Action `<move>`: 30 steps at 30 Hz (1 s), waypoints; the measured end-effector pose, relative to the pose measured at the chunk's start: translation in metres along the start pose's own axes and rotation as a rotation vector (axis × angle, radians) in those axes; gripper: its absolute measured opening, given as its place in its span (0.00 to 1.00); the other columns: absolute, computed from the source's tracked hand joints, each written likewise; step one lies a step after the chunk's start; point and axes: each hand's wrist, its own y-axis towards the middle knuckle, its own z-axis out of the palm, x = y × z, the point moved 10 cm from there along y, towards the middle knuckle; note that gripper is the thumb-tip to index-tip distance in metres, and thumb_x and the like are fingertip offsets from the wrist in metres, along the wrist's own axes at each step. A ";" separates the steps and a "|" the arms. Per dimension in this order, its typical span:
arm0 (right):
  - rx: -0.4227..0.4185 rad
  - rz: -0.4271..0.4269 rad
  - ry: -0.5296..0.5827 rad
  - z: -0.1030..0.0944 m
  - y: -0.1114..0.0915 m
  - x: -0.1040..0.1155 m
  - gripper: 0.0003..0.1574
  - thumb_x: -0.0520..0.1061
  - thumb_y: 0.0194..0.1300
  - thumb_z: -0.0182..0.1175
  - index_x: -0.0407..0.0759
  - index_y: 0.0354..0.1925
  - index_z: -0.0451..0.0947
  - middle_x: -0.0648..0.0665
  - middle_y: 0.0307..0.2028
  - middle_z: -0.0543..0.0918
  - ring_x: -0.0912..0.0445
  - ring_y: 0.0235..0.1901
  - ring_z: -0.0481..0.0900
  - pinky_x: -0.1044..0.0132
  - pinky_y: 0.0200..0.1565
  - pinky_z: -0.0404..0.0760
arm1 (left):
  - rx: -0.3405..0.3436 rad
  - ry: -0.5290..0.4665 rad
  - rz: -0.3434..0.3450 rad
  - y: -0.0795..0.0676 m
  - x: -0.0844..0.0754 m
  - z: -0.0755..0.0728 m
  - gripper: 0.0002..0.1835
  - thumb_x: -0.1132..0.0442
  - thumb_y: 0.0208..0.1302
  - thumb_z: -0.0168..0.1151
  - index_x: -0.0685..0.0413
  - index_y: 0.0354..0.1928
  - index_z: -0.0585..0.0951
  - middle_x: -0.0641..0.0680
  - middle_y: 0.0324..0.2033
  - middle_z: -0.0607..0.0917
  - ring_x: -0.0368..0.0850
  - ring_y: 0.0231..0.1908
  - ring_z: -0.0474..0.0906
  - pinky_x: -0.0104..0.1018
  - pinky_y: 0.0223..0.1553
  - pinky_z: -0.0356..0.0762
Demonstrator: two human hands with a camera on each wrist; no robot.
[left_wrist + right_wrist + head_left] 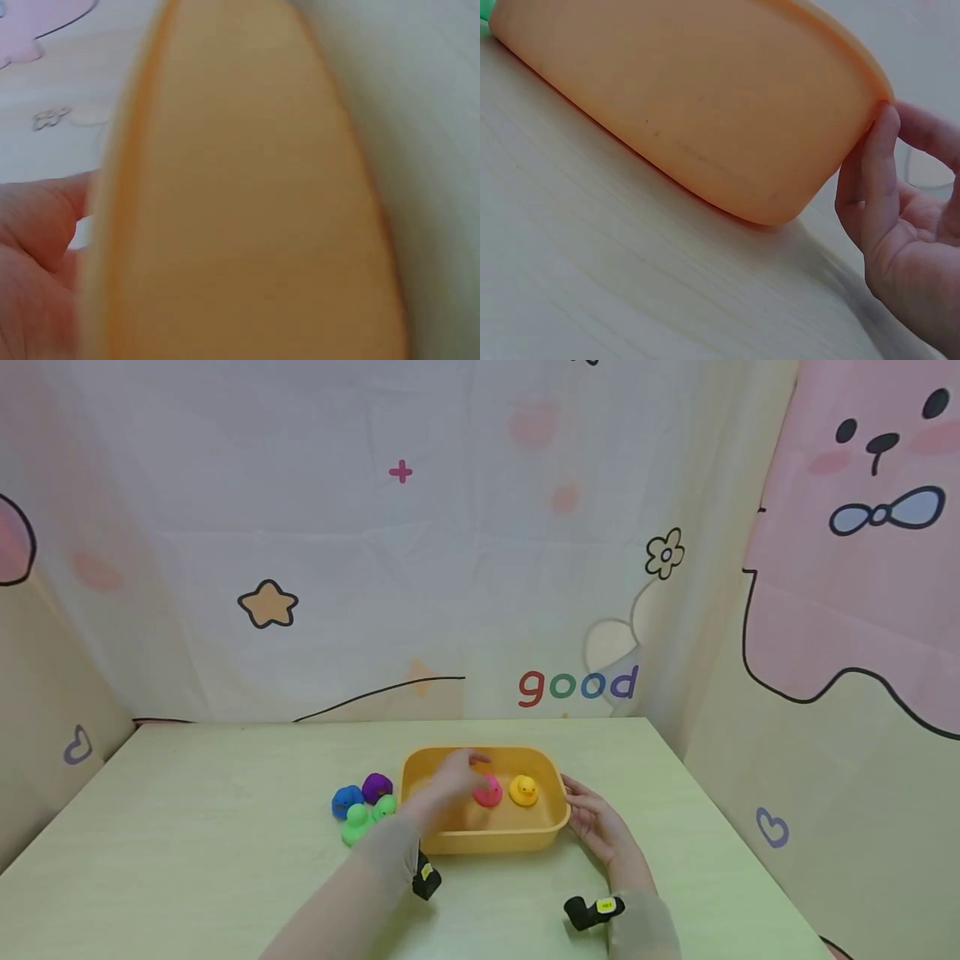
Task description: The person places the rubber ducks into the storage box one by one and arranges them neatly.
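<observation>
An orange-yellow plastic basin (495,842) stands on the table. Inside it sit a pink toy duck (490,793) and a yellow toy duck (524,791). My left hand (452,779), blurred, reaches over the near rim, its fingers and thumb apart beside the pink duck. A small orange-red patch shows between them; I cannot tell what it is. In the left wrist view the basin wall (247,187) covers part of this hand. My right hand (597,818) touches the basin's right end from outside, fingertips (886,120) right under the rim.
Left of the basin, a blue toy duck (347,802), a purple toy duck (377,787) and two green toy ducks (357,825) cluster on the pale wooden table (225,843). Printed cloth walls (337,635) rise behind and at both sides.
</observation>
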 end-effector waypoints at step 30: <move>-0.029 0.009 0.062 0.000 -0.001 0.000 0.23 0.31 0.74 0.42 0.42 0.63 0.66 0.50 0.49 0.83 0.61 0.42 0.83 0.72 0.48 0.82 | 0.027 -0.100 -0.033 -0.079 0.099 -0.158 0.32 0.61 0.68 0.59 0.66 0.70 0.63 0.70 0.69 0.64 0.68 0.67 0.62 0.61 0.64 0.66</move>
